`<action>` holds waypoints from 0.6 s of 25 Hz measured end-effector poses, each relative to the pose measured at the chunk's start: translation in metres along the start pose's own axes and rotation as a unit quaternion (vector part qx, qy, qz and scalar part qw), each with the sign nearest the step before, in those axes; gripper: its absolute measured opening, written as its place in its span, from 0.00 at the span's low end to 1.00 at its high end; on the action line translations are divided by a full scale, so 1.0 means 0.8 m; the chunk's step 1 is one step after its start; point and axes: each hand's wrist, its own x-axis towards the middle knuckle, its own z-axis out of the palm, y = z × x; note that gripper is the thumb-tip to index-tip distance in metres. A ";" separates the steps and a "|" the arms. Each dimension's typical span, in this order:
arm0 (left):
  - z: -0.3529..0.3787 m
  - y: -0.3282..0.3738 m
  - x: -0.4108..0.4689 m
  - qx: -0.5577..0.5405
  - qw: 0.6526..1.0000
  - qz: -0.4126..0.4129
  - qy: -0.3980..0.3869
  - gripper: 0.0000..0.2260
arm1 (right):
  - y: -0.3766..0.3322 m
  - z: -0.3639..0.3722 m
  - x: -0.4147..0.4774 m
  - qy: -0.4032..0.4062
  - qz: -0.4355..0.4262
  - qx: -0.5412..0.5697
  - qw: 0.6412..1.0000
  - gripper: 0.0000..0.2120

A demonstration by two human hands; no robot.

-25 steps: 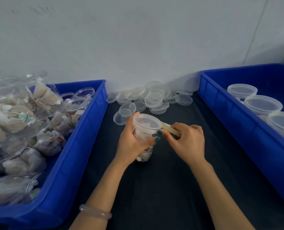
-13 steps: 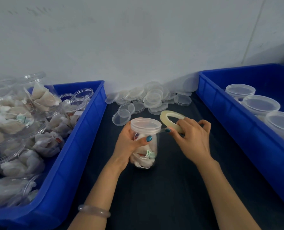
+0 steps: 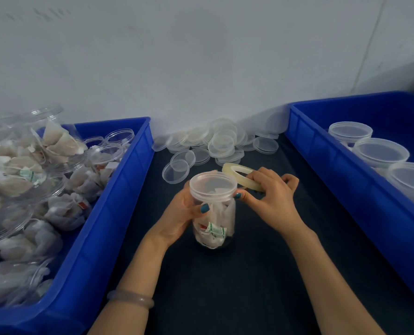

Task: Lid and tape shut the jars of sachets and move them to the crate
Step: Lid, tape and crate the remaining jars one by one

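A clear jar of sachets (image 3: 214, 221) stands upright on the dark table with a translucent lid (image 3: 212, 186) on top. My left hand (image 3: 185, 215) grips the jar's left side just below the lid, thumb across the front. My right hand (image 3: 271, 201) holds a roll of clear tape (image 3: 243, 175) beside the lid, with its thumb pressed against the lid's right edge. The blue crate on the right (image 3: 341, 189) holds lidded jars (image 3: 381, 153).
A blue crate on the left (image 3: 109, 218) is filled with open jars of sachets (image 3: 27, 175). Several loose lids (image 3: 221, 143) lie in a pile at the back of the table by the wall.
The jar has come upright from a tilt and sits lower on the table. The tape roll has swung up from edge-on to show its ring beside the lid.
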 end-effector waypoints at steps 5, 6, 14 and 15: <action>-0.015 0.015 0.002 0.131 0.991 0.022 -0.005 0.45 | -0.008 0.001 -0.006 0.026 0.006 -0.035 0.999 0.26; -0.013 0.025 0.003 0.192 0.981 0.024 -0.005 0.44 | -0.010 0.003 -0.008 0.029 0.009 -0.050 0.998 0.28; 0.035 0.074 0.031 0.625 0.780 0.005 0.029 0.50 | -0.014 -0.006 -0.014 -0.004 -0.020 -0.121 0.992 0.24; 0.035 0.072 0.032 0.619 0.785 0.010 0.033 0.48 | -0.009 -0.010 -0.013 -0.022 -0.031 -0.129 0.991 0.20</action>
